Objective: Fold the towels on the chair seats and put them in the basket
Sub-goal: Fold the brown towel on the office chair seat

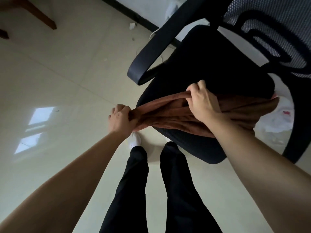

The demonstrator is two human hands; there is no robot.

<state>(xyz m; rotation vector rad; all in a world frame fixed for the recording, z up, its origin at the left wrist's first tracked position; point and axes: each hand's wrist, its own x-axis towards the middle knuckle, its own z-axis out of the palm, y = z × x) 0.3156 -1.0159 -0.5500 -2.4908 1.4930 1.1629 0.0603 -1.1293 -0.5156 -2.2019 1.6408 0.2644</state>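
A brown towel (170, 115) lies bunched across the front of a black office chair seat (210, 64), at the centre right of the head view. My left hand (120, 119) grips the towel's left end, just past the seat's left edge. Over the middle of the seat, my right hand (201, 100) pinches the towel's upper edge. The cloth hangs in loose folds between the two hands, and its right end trails toward the seat's right side. No basket is in view.
The chair's left armrest (151, 47) curves above the towel, and its mesh backrest (276, 31) rises at the top right. Wooden furniture legs (42, 15) stand at the top left. White plastic bags (276, 121) lie on the pale tiled floor right of the chair. My legs stand below.
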